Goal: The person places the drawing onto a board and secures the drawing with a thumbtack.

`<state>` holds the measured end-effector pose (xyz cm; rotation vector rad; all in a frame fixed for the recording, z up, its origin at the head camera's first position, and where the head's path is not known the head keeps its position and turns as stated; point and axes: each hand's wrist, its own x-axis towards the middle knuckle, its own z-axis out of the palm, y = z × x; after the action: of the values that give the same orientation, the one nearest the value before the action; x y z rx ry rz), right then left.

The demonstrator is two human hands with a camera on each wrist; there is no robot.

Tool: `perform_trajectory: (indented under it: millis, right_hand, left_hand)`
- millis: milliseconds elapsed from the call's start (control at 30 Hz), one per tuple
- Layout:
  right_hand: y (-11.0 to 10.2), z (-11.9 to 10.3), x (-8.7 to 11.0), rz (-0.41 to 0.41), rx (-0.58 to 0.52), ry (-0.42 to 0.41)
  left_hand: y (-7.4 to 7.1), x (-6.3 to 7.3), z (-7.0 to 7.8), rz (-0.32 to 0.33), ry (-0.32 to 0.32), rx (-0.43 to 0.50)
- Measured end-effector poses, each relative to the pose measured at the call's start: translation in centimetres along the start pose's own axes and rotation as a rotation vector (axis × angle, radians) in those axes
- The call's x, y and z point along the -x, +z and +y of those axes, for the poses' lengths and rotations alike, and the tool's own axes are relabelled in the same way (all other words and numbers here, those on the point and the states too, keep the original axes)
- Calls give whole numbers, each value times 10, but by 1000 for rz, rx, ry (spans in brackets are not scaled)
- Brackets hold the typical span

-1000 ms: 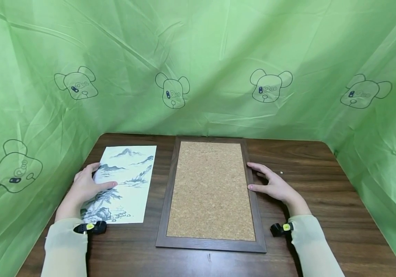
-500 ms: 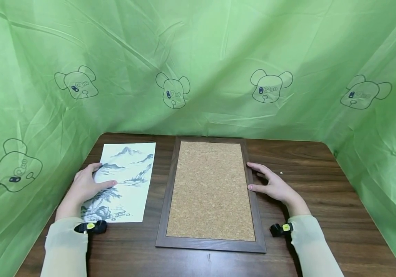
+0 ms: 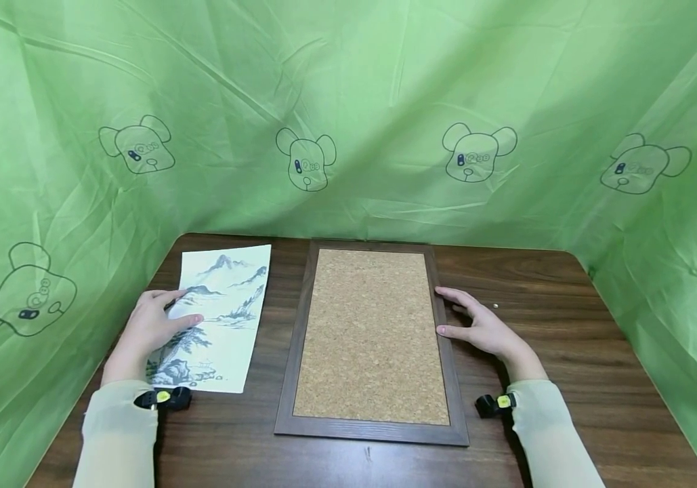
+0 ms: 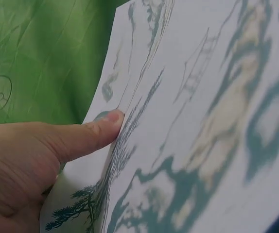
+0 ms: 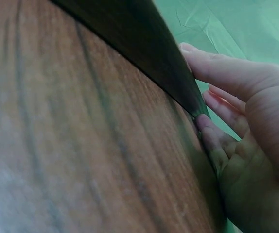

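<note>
My left hand (image 3: pixel 152 325) pinches the left edge of a white sheet with a blue-green landscape painting (image 3: pixel 226 291). The thumb (image 4: pixel 93 135) lies flat on the painted side and the other fingers go under the edge, hidden. In the left wrist view the sheet bends a little near the thumb; its right side tilts up in the head view. To its right, a cork board (image 3: pixel 372 332) with a dark wooden frame lies flat. With thumb and index fingertips, my right hand (image 3: pixel 485 329) touches the frame's right side (image 5: pixel 134 43); its other fingers are loosely bent.
The dark wood table (image 3: pixel 567 352) carries the board and sheet. Green cloth (image 3: pixel 372 81) with printed bear heads stands around the back and sides. A tiny pale bead-like thing (image 3: pixel 496 306) lies beyond the right hand.
The painted sheet has shifted slightly away and left, and its right side has risen and turned. The left hand has moved a little with it. Board and right hand stay put.
</note>
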<state>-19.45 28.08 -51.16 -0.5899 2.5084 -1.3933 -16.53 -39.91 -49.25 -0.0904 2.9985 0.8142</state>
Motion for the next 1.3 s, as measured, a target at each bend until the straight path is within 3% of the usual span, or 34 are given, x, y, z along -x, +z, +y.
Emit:
perform_trajectory:
  millis: [200, 333, 567, 800, 1000, 1300]
  right_hand:
    - [0, 1, 1, 0, -5, 2]
    - [0, 1, 1, 2, -8, 7]
    - [-1, 0, 0, -3, -4, -2]
    - [-1, -2, -2, -9, -2, -3]
    - [-2, 0, -1, -7, -9, 11]
    - [-3, -1, 0, -8, 3, 30]
  left_hand:
    - [0, -2, 12, 17, 20, -27]
    - [-4, -4, 20, 7, 35, 13]
    - [-13, -1, 29, 56, 73, 223]
    - [-27, 5, 41, 103, 32, 431]
    - [-32, 9, 64, 132, 37, 523]
    - [-27, 16, 112, 172, 132, 631]
